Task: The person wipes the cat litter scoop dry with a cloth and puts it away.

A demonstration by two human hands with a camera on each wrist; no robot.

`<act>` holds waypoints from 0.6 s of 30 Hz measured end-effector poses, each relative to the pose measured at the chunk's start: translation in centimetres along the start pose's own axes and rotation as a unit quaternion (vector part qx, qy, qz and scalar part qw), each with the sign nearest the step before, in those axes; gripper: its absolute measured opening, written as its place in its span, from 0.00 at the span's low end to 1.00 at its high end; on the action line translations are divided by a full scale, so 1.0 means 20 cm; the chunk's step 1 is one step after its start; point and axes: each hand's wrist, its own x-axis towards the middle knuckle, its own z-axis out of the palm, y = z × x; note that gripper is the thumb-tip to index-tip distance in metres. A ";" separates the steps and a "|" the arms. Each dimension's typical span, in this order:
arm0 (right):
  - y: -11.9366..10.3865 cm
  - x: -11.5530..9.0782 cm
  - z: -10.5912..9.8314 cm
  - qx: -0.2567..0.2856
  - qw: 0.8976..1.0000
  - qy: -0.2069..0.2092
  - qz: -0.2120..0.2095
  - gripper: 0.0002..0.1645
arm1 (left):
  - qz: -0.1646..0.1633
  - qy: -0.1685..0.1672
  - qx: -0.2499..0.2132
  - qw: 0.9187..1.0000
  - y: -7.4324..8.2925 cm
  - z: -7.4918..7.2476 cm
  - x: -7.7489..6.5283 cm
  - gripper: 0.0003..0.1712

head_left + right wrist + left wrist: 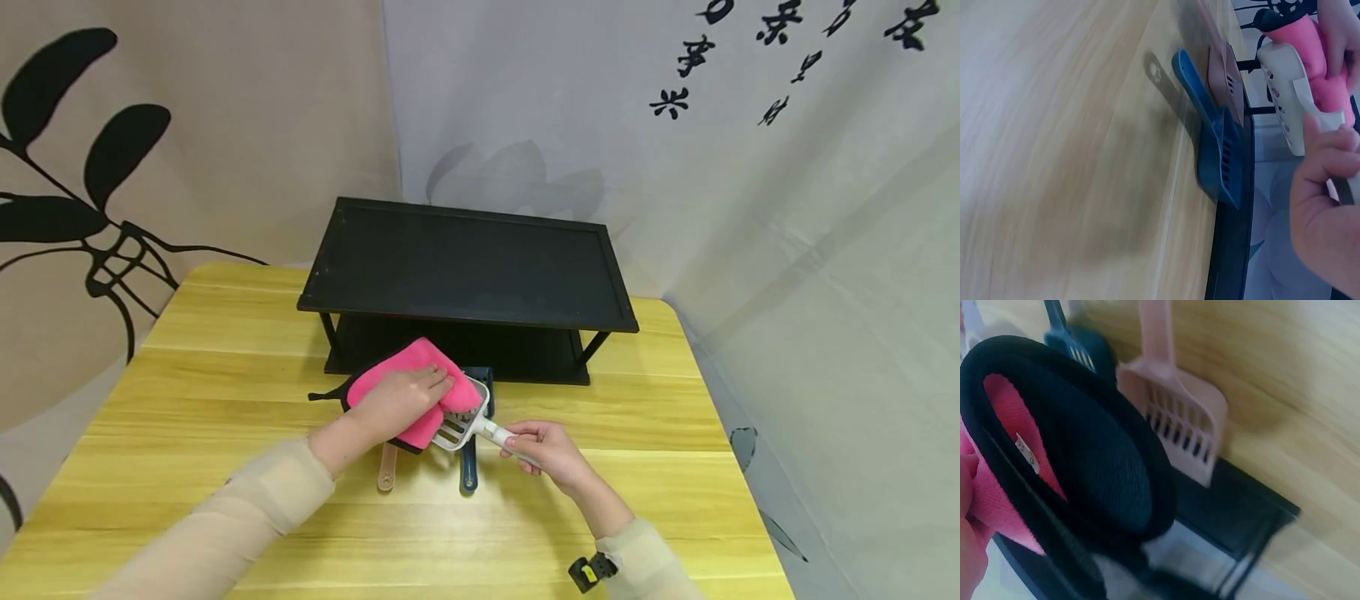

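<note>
My left hand (397, 404) holds a pink cloth (408, 358) with a black backing and edge against the bowl of a white slotted litter scoop (491, 432). Its handle is gripped by my right hand (553, 452), to the right of the cloth. The cloth covers part of the scoop's slots. Below the raised scoop lie a blue litter scoop (1213, 150) and a pale pink litter scoop (1179, 394). In the head view their heads are largely hidden, while the handles point toward me. A small white label (1027, 453) shows inside the cloth's fold.
A black two-tier shelf (465, 267) stands at the back of the wooden table (187, 400), just behind the scoops. Patterned curtains (525, 100) hang behind the table and along its right side.
</note>
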 end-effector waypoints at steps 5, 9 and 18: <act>-0.03 0.00 0.05 -0.021 1.000 -0.002 -0.005 0.20 | 0.005 0.003 0.036 0.999 0.05 0.05 0.03 0.25; -0.05 -0.01 0.06 -0.033 0.999 -0.008 -0.012 0.18 | -0.018 0.005 0.051 0.999 0.05 0.08 0.02 0.25; -0.07 -0.03 0.05 -0.039 0.999 -0.020 -0.027 0.19 | -0.052 0.037 0.025 0.998 -0.03 0.12 0.00 0.21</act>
